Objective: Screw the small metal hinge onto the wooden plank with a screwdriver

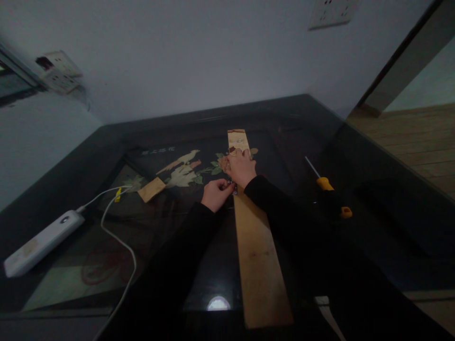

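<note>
A long wooden plank (261, 255) lies on the dark glass-topped table, pointing away from me. My right hand (242, 168) rests over its far part, fingers curled down onto the wood and its left edge. Close beside it, my left hand (216, 194) is closed in a pinch at the plank's left edge. Between the left fingertips and the wood is a small dark metal piece (234, 188) with bright round spots; its exact kind is too small to make out. A brown patch (232, 149) shows on the plank just beyond the right fingers.
A screwdriver (325, 184) with a yellow and black handle lies to the right. Left of my hands is a short wood block (151, 189). A white power strip (44, 244) with a white cable (122, 241) lies farther left. A wall stands behind the table.
</note>
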Demonstrator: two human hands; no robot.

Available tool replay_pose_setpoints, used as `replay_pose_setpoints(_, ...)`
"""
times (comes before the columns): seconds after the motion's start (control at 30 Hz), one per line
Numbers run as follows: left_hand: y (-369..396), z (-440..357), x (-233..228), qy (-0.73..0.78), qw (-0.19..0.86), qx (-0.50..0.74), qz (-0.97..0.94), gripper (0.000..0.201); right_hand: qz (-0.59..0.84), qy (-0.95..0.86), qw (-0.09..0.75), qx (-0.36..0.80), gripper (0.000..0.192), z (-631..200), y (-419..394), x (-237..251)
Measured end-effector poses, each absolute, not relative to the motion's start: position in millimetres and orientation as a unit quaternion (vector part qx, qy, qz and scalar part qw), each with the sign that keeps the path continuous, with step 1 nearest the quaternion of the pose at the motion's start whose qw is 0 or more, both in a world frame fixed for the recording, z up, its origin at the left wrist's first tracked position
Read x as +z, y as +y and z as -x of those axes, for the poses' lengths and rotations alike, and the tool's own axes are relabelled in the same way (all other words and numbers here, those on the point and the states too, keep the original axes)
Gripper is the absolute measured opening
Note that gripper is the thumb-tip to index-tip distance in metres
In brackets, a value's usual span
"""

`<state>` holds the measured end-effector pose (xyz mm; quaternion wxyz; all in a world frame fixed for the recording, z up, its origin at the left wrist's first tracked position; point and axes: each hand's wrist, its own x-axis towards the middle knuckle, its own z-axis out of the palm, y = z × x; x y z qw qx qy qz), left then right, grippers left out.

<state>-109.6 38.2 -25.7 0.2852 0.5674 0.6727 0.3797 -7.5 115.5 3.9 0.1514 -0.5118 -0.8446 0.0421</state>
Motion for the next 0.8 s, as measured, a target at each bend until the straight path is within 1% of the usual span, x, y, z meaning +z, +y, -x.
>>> replay_pose_setpoints(0.1, 38, 109, -23, 0.689, 0.277, 0.365, -0.561, 0.039, 0.511, -0.845, 0.153, 0.040, 0.031, 8, 116, 3)
replay_pose_setpoints(0.3, 38, 107, -24, 0.701, 0.294, 0.357, -0.543, 0.033, 0.516, -0.839, 0.166, 0.036, 0.030, 9, 116, 1)
replay_pose_setpoints(0.47, 38, 107, -25, 0.708, 0.277, 0.348, -0.549, 0.034, 0.518, -0.838, 0.162, 0.049, 0.032, 11, 115, 2)
replay_pose_setpoints(0.53, 37, 107, -25, 0.707, 0.271, 0.344, -0.555, 0.035, 0.518, -0.838, 0.158, 0.062, 0.036, 9, 115, 5)
replay_pose_setpoints(0.6, 36, 107, -25, 0.704, 0.268, 0.339, -0.564, 0.036, 0.515, -0.839, 0.162, 0.075, 0.045, 4, 117, 8)
replay_pose_setpoints(0.67, 35, 108, -25, 0.701, 0.262, 0.333, -0.574, 0.038, 0.492, -0.846, 0.185, 0.094, 0.051, -6, 118, 11)
replay_pose_setpoints(0.8, 35, 111, -29, 0.695, 0.248, 0.330, -0.588, 0.039, 0.372, -0.883, 0.228, 0.173, 0.045, -33, 113, 7)
